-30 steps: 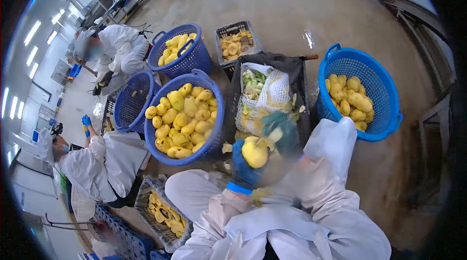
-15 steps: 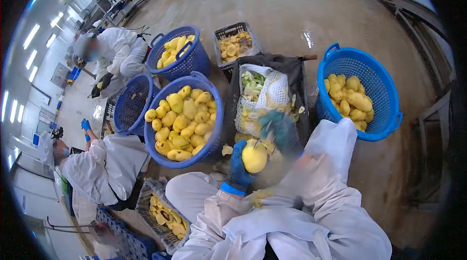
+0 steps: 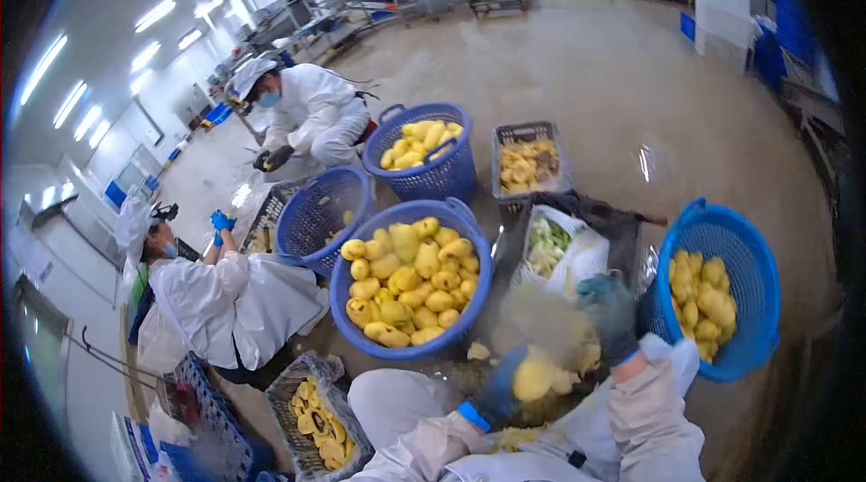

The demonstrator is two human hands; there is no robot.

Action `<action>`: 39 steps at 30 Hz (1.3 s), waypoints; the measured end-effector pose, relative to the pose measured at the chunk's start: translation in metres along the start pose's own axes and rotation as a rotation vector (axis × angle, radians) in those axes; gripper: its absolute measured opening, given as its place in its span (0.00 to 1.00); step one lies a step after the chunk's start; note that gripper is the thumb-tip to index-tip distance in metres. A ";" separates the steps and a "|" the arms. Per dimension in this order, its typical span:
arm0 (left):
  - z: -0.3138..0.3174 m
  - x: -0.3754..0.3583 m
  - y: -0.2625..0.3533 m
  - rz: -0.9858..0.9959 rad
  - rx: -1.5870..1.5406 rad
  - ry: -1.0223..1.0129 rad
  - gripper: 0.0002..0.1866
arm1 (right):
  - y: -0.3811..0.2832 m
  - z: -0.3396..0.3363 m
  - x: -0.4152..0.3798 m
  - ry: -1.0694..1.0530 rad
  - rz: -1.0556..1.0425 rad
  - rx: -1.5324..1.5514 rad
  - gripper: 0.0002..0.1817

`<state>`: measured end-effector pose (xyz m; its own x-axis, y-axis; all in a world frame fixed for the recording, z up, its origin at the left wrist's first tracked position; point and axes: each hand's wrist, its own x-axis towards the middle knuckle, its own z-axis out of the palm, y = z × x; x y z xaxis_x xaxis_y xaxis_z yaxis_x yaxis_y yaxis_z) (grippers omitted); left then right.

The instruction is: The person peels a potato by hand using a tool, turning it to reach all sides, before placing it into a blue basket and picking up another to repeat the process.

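Observation:
My left hand, in a blue glove with a blue wrist band, is closed around a pale yellow fruit above my lap. It looks like a mango, though blur hides its detail. My right hand, in a dark green glove, is raised above and to the right of the fruit. Motion smears its fingers, and anything in them cannot be made out. A white mesh liner with green and pale scraps lies just beyond this hand.
A blue-violet basket full of yellow fruit stands ahead-left. On the right is a blue basket partly filled with fruit. Crates of pieces and slices stand nearby. Two co-workers sit at left.
The view has swung, so the baskets and crates appear farther right and lower. My left hand still grips the yellow fruit. My right hand has moved farther from it, up and right.

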<state>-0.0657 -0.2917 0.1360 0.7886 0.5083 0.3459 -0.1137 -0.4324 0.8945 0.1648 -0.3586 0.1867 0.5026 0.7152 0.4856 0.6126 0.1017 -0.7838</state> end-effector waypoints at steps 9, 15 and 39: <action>-0.143 0.161 -0.112 -0.410 -1.261 0.346 0.25 | 0.100 -0.007 0.000 0.394 0.733 0.865 0.16; -0.288 0.292 -0.091 -0.364 -0.943 0.218 0.26 | 0.083 0.004 0.017 0.329 0.738 0.766 0.15; -0.259 0.059 -0.160 -0.793 1.088 -0.265 0.47 | 0.041 0.004 0.028 0.118 0.896 0.498 0.18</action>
<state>-0.1576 0.0006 0.0865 0.5245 0.7877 -0.3233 0.8476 -0.5187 0.1114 0.2019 -0.3321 0.1664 0.7236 0.5997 -0.3416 -0.3246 -0.1411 -0.9353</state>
